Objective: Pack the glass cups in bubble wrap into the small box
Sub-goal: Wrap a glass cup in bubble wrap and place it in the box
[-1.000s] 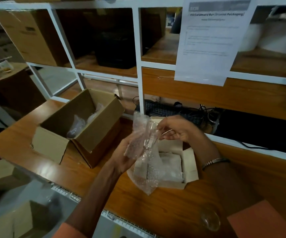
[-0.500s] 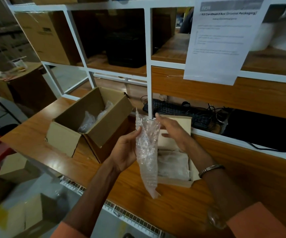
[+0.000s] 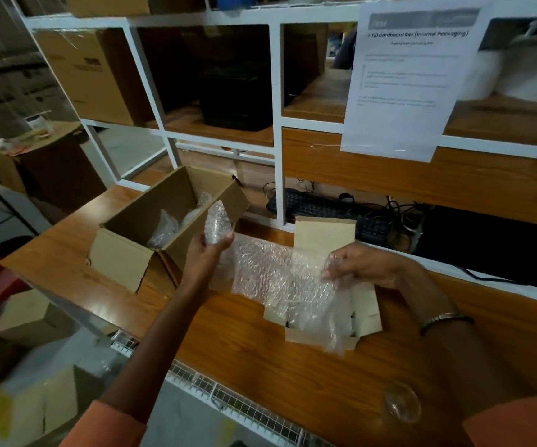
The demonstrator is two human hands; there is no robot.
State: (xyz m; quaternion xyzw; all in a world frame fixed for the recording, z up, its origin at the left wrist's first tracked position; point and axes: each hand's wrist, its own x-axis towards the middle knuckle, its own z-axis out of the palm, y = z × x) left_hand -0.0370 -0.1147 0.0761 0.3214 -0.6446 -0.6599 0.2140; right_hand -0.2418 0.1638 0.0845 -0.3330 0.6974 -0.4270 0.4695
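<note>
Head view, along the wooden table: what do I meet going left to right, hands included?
Large open box → left hand holding a wrapped glass cup → bubble wrap sheet → right hand pinching the sheet's edge, over the small box → bare glass cup at the near edge.

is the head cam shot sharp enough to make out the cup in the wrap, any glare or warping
Head view: dim and soft; the bubble wrap glints white, so the cup in the left hand stays unclear; the shelf frame leans from wide-angle distortion; the posted sheet is blurred.
</note>
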